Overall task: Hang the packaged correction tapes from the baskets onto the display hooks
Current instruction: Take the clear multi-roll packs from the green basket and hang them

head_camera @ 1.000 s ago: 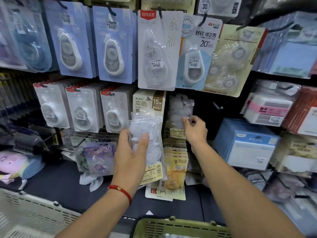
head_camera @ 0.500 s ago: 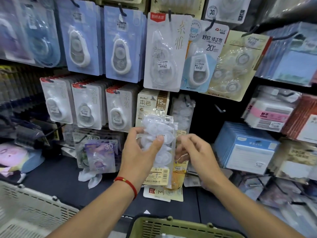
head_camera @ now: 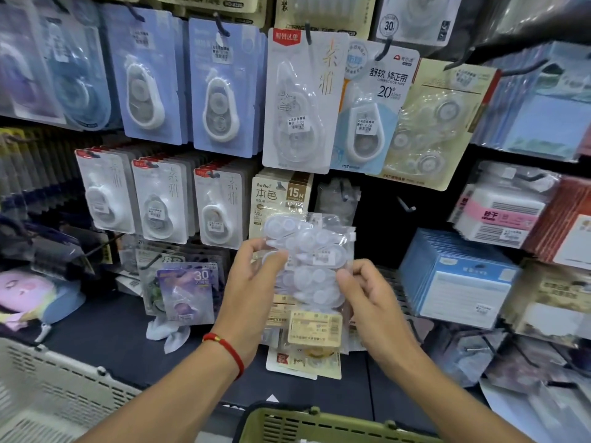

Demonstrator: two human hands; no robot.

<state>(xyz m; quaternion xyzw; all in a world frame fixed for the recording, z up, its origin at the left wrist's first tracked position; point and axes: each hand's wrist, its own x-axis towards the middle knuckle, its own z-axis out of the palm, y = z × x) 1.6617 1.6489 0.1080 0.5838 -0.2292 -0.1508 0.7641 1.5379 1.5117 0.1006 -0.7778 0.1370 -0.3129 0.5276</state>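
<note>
**Clear multi-pack held up in front of the display**

I have the left hand (head_camera: pixel 252 282) curled round the left edge of a clear pack of correction tapes (head_camera: pixel 308 266), thumb across its front. The right hand (head_camera: pixel 371 302) pinches the pack's right edge, fingers bent behind it where I cannot see them. The pack is upright, held in front of the middle row of the display, just below the beige 15M card (head_camera: pixel 281 195). Its film is so transparent and glary that I cannot count the tapes inside, and I cannot make out its hanging hole. A beige label (head_camera: pixel 315 327) shows at its lower end, print too blurred to read.

Behind and just above the pack's right corner, another clear pack (head_camera: pixel 339 198) hangs on a hook, mostly lost against the dark panel. To its right a bare hook (head_camera: pixel 405 204) juts out.

A red cord bracelet (head_camera: pixel 225 346) circles the left wrist. The green basket (head_camera: pixel 319 423) is cut off by the bottom edge, so its contents are hidden; the white basket (head_camera: pixel 48 388) at lower left is also only partly in view.
</note>
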